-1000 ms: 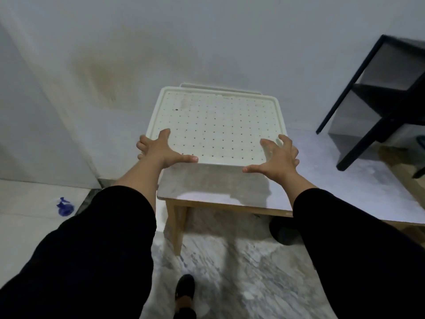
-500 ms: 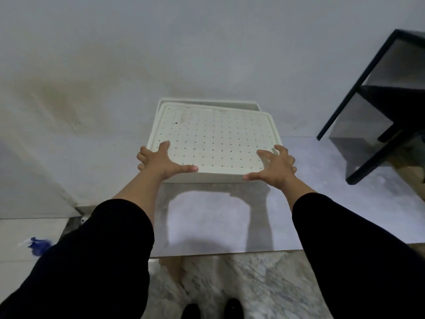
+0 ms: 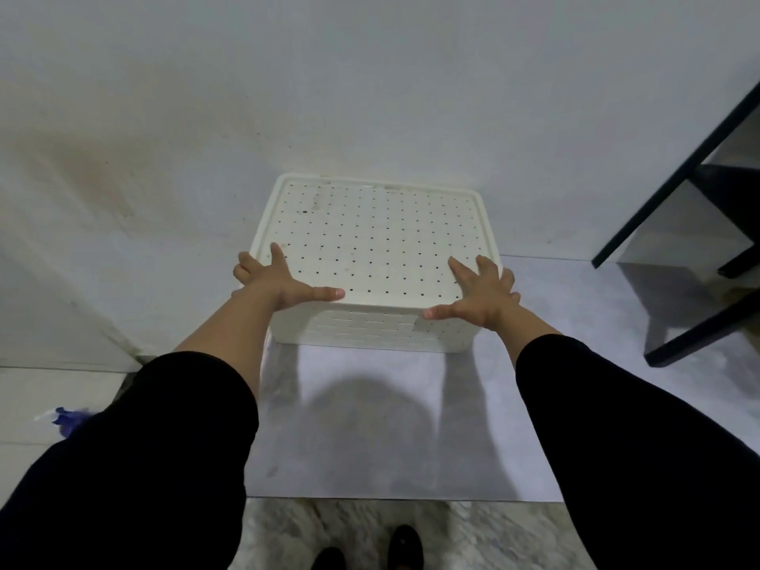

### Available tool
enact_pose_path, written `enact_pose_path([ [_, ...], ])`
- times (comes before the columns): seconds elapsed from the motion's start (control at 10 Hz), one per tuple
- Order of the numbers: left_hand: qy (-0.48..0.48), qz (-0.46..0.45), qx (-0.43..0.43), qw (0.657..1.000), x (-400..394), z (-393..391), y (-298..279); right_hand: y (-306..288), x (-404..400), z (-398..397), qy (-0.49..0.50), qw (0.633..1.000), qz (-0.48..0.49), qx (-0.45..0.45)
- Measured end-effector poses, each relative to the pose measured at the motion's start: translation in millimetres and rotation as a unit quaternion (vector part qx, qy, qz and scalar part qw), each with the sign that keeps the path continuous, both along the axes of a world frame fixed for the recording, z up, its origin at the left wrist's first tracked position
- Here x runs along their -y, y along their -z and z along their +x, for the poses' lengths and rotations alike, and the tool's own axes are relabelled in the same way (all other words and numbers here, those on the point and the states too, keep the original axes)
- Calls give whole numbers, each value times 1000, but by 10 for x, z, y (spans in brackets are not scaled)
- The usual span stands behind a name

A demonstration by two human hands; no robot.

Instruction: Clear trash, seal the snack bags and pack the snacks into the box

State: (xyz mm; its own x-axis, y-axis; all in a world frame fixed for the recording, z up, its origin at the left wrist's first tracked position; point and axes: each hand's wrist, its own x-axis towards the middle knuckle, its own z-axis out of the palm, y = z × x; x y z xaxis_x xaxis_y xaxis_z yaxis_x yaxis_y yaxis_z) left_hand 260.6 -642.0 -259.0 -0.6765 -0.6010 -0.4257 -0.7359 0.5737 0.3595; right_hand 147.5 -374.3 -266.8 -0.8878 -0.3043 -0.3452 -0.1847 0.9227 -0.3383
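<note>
Cream plastic box [image 3: 372,329] sits at the far edge of the grey table [image 3: 370,425], against the wall, its perforated lid [image 3: 370,240] in place. The 2 hands rest on the lid's near corners: left hand [image 3: 279,281] and right hand [image 3: 479,296], fingers spread straight (thumbs pointing inward), gripping nothing. A black shelf [image 3: 678,158] stands to the right.
</note>
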Motion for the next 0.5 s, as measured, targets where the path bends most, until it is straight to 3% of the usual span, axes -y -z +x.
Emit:
enact_pose_path([
  [0.2, -2, 18, -1, 1000, -29, 12, -19, -11, -47, -43, -33, 999, 13, 23],
  [0.3, -1, -21, -47, 999, -117, 77, -3, -38, -41, -20, -55, 998, 36, 6],
  [0.4, -37, -76, -239, 967, -252, 192, 71, 44, -74, 90, -73, 988, -34, -135],
  [0.5, -139, -105, -419, 891, -637, 495, 291, 382, -330, 536, -92, 921, -249, -286],
])
